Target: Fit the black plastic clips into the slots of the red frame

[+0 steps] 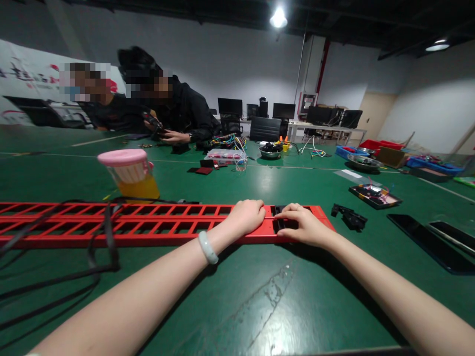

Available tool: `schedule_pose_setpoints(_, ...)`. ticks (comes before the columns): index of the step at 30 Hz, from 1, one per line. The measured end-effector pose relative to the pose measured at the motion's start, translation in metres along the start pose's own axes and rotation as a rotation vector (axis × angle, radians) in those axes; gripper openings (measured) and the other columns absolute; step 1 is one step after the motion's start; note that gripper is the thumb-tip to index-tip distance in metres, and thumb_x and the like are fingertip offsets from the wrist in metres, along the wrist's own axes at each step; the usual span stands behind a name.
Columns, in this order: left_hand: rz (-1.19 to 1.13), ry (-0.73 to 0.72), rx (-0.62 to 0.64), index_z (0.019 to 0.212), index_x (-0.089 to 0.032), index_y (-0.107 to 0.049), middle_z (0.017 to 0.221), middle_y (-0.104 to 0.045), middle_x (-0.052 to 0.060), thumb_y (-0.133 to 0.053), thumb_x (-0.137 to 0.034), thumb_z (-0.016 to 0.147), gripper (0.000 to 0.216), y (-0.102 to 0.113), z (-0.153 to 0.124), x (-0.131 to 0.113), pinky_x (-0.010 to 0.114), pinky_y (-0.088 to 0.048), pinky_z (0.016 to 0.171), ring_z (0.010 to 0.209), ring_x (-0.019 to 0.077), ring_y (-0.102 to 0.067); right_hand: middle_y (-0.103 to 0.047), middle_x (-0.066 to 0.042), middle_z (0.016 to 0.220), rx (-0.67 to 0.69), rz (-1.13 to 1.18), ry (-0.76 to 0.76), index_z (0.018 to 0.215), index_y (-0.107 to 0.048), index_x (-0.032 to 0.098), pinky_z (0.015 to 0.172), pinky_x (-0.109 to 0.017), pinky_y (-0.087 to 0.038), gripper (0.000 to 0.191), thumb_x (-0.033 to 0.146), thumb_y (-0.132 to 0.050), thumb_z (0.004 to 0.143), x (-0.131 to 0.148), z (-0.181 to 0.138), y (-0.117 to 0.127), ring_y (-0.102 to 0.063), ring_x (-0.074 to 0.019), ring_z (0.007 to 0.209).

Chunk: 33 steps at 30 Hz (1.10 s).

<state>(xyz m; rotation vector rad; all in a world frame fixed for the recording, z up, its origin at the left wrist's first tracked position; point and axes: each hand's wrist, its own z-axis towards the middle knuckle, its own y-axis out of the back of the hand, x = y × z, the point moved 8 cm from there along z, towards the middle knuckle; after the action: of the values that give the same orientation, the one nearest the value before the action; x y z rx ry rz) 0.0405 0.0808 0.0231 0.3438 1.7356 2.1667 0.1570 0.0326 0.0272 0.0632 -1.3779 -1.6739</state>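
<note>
A long red slotted frame [211,230], like a toy ladder or truss, lies across the green table. My left hand [247,216], with a pale bangle at the wrist, is curled over the frame near its right end; the fingertips are hidden. My right hand [306,225] is at the frame's right end, thumb and fingers bent around a small black part [276,226] set in an opening there. The exact grip is partly hidden by the fingers. A loose black plastic bracket [349,217] lies just right of the frame.
Black straps [107,232] trail over the frame's left part. Behind it stands a pink-lidded cup [128,173] with orange liquid. Phones [432,242] and an open electronics case [374,196] lie to the right. Two people [185,113] sit across the table, one handling a dark object.
</note>
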Motion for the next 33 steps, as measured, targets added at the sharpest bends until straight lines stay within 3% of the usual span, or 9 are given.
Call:
schedule_pose_setpoints(13, -0.005, 0.006, 0.012, 0.089, -0.018, -0.061, 0.089, -0.065, 0.007, -0.032, -0.030, 0.085, 0.031, 0.000, -0.001, 0.001, 0.030, -0.040, 0.076, 0.084, 0.0201, -0.058, -0.054, -0.009, 0.094, 0.024, -0.173, 0.007, 0.108, -0.059, 0.017, 0.084, -0.035, -0.040, 0.035, 0.032, -0.055, 0.077, 0.017, -0.002, 0.001, -0.047, -0.0205, 0.092)
schedule_pose_setpoints(19, -0.010, 0.022, 0.008, 0.094, -0.018, -0.060, 0.092, -0.064, 0.007, -0.032, -0.031, 0.086, 0.032, -0.001, -0.001, 0.002, 0.029, -0.040, 0.078, 0.086, 0.0198, -0.058, -0.054, -0.016, 0.101, 0.010, -0.378, 0.005, 0.100, -0.061, 0.012, 0.088, -0.043, -0.037, 0.048, 0.051, -0.042, 0.080, 0.036, -0.004, -0.003, -0.044, -0.0270, 0.100)
schedule_pose_setpoints(22, -0.014, 0.028, 0.009, 0.093, -0.018, -0.060, 0.091, -0.065, 0.007, -0.031, -0.032, 0.086, 0.032, -0.003, 0.000, 0.003, 0.029, -0.040, 0.077, 0.085, 0.0195, -0.059, -0.042, -0.019, 0.127, -0.076, -0.427, -0.039, 0.117, -0.051, 0.008, 0.099, -0.044, -0.027, 0.060, 0.053, -0.032, 0.083, 0.039, 0.000, -0.004, -0.030, -0.0297, 0.119)
schedule_pose_setpoints(25, -0.018, 0.029, 0.010, 0.092, -0.019, -0.060, 0.091, -0.065, 0.007, -0.030, -0.034, 0.087, 0.034, -0.005, 0.001, 0.004, 0.029, -0.041, 0.076, 0.083, 0.0191, -0.059, -0.020, -0.018, 0.141, -0.114, -0.448, -0.072, 0.134, -0.025, 0.004, 0.104, -0.047, -0.015, 0.078, 0.060, -0.029, 0.080, 0.038, 0.007, -0.010, -0.009, -0.0304, 0.130)
schedule_pose_setpoints(28, -0.021, 0.018, 0.011, 0.095, -0.019, -0.059, 0.095, -0.065, 0.006, -0.028, -0.033, 0.088, 0.034, -0.005, 0.002, 0.003, 0.028, -0.041, 0.076, 0.085, 0.0189, -0.060, -0.008, -0.016, 0.144, -0.065, -0.441, -0.126, 0.137, -0.015, 0.006, 0.103, -0.053, -0.007, 0.088, 0.068, -0.025, 0.076, 0.033, 0.013, -0.019, 0.001, -0.0306, 0.132)
schedule_pose_setpoints(33, -0.005, 0.028, 0.019, 0.094, -0.019, -0.059, 0.095, -0.065, 0.007, -0.028, -0.032, 0.088, 0.034, -0.005, 0.002, 0.003, 0.028, -0.042, 0.073, 0.085, 0.0196, -0.060, -0.004, -0.011, 0.145, 0.066, -0.389, -0.186, 0.139, -0.010, 0.016, 0.099, -0.059, -0.001, 0.086, 0.072, -0.020, 0.074, 0.027, 0.015, -0.029, 0.005, -0.0304, 0.132)
